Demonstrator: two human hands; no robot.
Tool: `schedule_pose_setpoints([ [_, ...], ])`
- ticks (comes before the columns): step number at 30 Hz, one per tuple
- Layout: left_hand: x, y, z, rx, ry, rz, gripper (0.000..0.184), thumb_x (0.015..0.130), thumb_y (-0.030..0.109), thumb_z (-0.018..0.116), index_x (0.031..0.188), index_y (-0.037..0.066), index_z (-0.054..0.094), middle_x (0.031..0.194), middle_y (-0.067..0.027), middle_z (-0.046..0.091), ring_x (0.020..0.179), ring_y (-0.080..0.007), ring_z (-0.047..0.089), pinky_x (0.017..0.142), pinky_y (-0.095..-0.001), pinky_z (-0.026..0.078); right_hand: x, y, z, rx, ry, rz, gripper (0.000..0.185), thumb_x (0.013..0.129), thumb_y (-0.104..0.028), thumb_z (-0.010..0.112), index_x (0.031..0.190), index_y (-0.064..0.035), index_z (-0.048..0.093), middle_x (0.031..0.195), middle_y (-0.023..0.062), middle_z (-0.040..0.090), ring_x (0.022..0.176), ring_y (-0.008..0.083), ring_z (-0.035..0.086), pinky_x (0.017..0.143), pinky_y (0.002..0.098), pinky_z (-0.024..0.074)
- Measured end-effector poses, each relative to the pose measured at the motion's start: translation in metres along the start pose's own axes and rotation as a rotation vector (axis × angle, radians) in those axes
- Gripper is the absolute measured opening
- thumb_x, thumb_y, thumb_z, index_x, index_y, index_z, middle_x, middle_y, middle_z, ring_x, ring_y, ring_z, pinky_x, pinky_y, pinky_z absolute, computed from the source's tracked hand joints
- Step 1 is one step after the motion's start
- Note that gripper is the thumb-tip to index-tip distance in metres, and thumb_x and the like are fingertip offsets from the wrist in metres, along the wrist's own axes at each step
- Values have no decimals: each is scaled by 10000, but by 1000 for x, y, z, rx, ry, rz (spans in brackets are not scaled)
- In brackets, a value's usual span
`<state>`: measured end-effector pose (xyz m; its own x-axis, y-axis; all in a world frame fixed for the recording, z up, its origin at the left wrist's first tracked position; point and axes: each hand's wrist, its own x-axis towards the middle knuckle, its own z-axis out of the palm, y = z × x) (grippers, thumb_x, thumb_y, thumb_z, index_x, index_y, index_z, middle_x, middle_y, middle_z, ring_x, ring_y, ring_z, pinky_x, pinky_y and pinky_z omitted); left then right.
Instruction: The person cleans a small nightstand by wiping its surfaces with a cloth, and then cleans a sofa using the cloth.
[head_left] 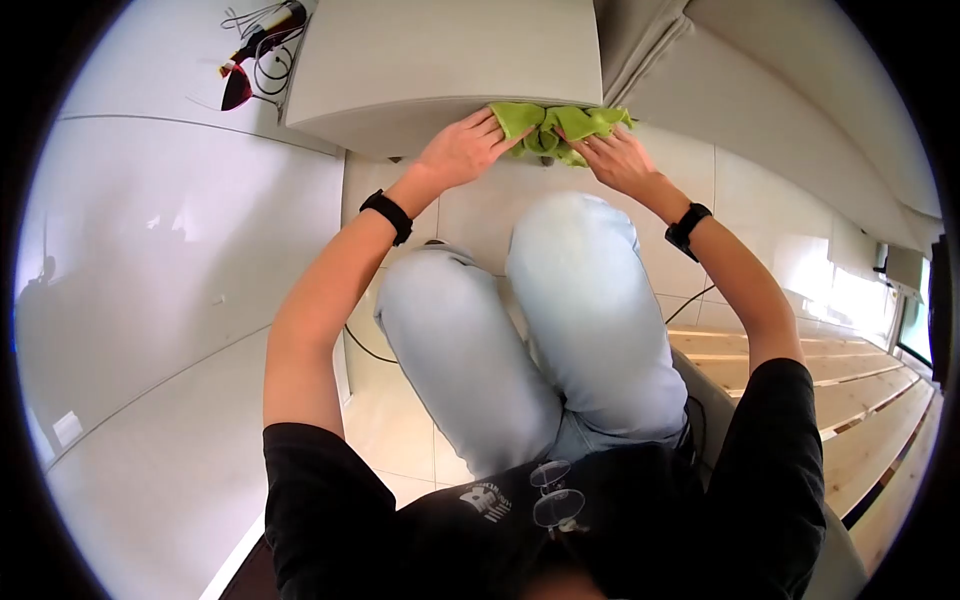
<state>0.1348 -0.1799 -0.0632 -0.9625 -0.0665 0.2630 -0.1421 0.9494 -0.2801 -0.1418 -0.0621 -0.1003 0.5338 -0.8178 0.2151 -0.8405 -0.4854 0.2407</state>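
Observation:
A bunched green cloth (545, 132) is held between my two hands, against the near edge of a pale upholstered seat (450, 60). My left hand (462, 150) grips its left end, the fingertips partly covered by the fabric. At the right end my right hand (615, 158) has its fingers pressed into the cloth, close to the seat's right corner. Folds of the cloth hang below the seat's edge, above the floor. Both wrists wear black bands.
My bent knees (575, 250) are just below the seat. A slatted wooden bench (850, 400) stands at the right, a pale sofa (780, 110) at upper right. At upper left are a dark bottle (275, 30) and a red glass (237, 90). A thin cable (365, 345) crosses the tiled floor.

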Motion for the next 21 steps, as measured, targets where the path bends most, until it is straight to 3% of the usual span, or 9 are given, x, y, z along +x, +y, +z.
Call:
schedule_pose_setpoints([
  [4,-1,-3,27,4,-135,18,581,817,94,527,1394,86,458,1219,-76,607,1194,-239,529,1079,-324,381,-11,7,40,-2,-284,-28,502,867,-161,542,1367,-170,498,1143,14,608,1080,164,568,939,320,441],
  [6,-10,-2,55,-33,-213,16,535,820,102,531,1354,80,496,1205,-56,616,1180,-232,535,1063,-312,395,-10,8,59,-106,117,-152,408,884,-161,519,1291,-167,545,1164,-6,598,1074,162,570,927,336,463],
  [7,-14,-1,69,-27,-309,27,477,828,106,533,1305,85,526,1194,-39,623,1178,-223,535,1046,-300,405,-14,4,78,-97,108,-154,408,884,-161,519,1291,-167,545,1164,-6,598,1074,162,570,927,336,463],
  [9,-22,5,98,-30,-403,36,421,837,110,535,1256,90,555,1183,-23,630,1176,-214,535,1030,-288,416,-27,-4,121,-45,-245,-141,303,901,-159,505,1194,-149,580,1186,-3,588,1090,178,567,925,356,481],
  [12,-37,16,134,-46,-431,26,310,894,146,503,1178,94,617,1248,-18,607,1248,-166,482,1088,-289,354,-26,-12,138,52,-247,-170,306,885,-155,516,1184,-108,564,1171,16,588,1101,198,557,891,311,486],
  [16,-55,24,164,93,-488,99,335,901,181,513,1221,117,593,1284,-14,576,1277,-166,444,1111,-310,308,-30,-31,185,604,-333,182,255,924,-161,505,1156,-75,568,1094,73,615,1020,251,600,840,362,512],
  [18,-59,33,167,133,-501,107,349,892,181,524,1232,125,583,1292,-27,560,1270,-180,446,1104,-315,310,-29,-42,189,430,-393,57,232,942,-170,494,1131,-59,572,1093,102,612,997,276,607,839,386,512],
  [20,-56,45,157,89,-821,55,390,877,168,540,1261,104,567,1283,-46,561,1263,-204,455,1107,-345,311,-18,-52,170,703,-476,339,280,938,-159,484,1197,-106,574,1149,81,618,1041,266,602,860,367,504],
  [21,-58,45,150,101,-820,42,390,877,168,540,1261,104,567,1283,-46,561,1263,-204,455,1107,-345,311,-18,-57,156,261,-317,-43,406,897,-156,515,1293,-67,533,1173,104,593,1085,265,580,905,356,488],
])
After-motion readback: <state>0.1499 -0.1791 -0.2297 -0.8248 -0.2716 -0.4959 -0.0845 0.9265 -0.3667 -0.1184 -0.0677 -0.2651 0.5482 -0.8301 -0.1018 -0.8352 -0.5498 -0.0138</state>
